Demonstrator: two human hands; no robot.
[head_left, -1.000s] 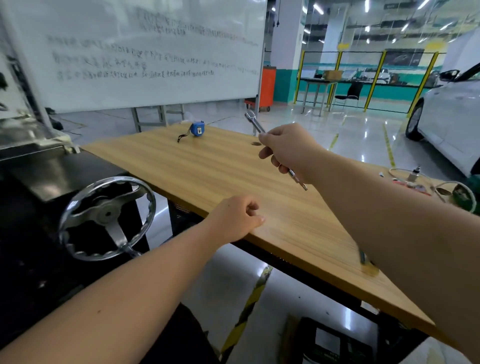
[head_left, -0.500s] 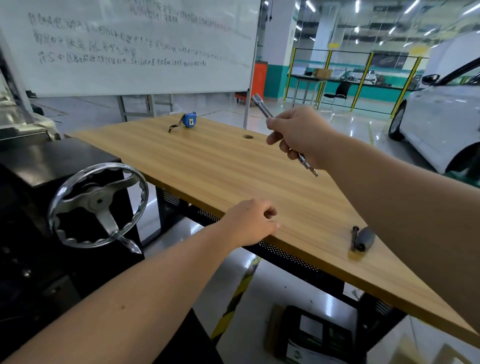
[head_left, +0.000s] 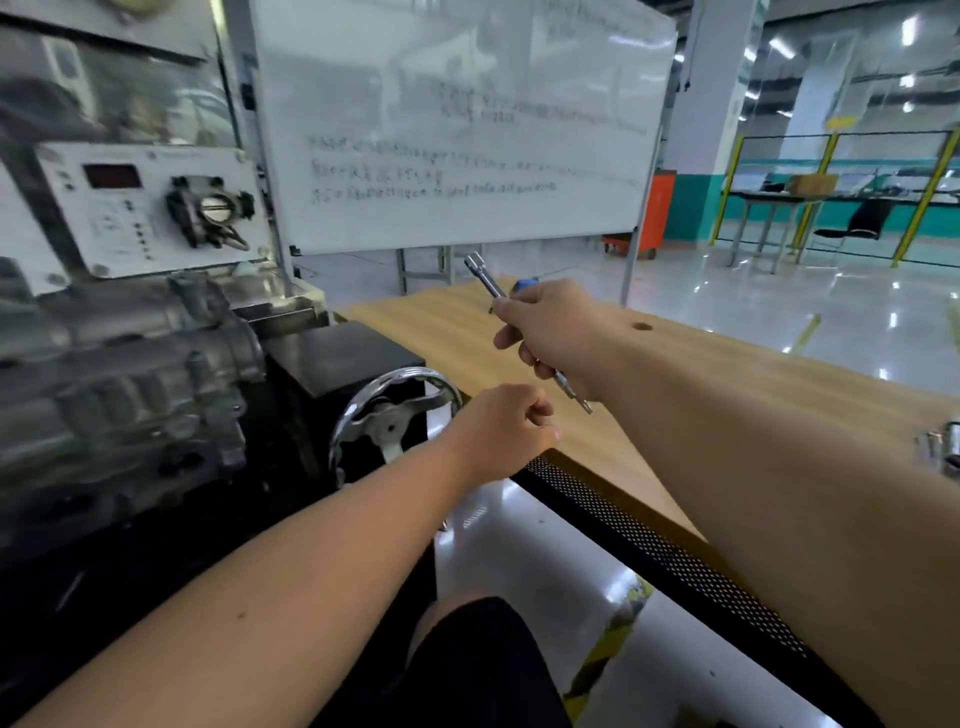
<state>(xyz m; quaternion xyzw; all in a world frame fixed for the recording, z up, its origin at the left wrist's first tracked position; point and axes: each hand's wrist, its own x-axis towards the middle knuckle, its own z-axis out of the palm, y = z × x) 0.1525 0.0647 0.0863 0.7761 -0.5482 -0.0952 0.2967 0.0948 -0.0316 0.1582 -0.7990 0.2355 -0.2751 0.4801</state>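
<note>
Head view: a slim silver metal extension bar (head_left: 485, 279) is gripped mid-shaft by the right hand (head_left: 550, 332), with the fingers curled round it. The bar is held tilted in the air above the light wooden table top (head_left: 727, 379), thick end up and to the left, thin end poking out below the palm. The left hand (head_left: 498, 431) is held as a loose fist with nothing in it, at the table's near corner; contact with the edge cannot be told. A chrome spoked handwheel (head_left: 387, 415) is seen just left of that hand. A blue tape measure (head_left: 522, 285) is mostly hidden behind the right hand. A grey cast-metal engine block (head_left: 130, 374) is blurred at far left. A white handwritten whiteboard (head_left: 467, 130) is stood behind the table. Small silver sockets (head_left: 948, 452) are laid near the right frame edge.
</note>
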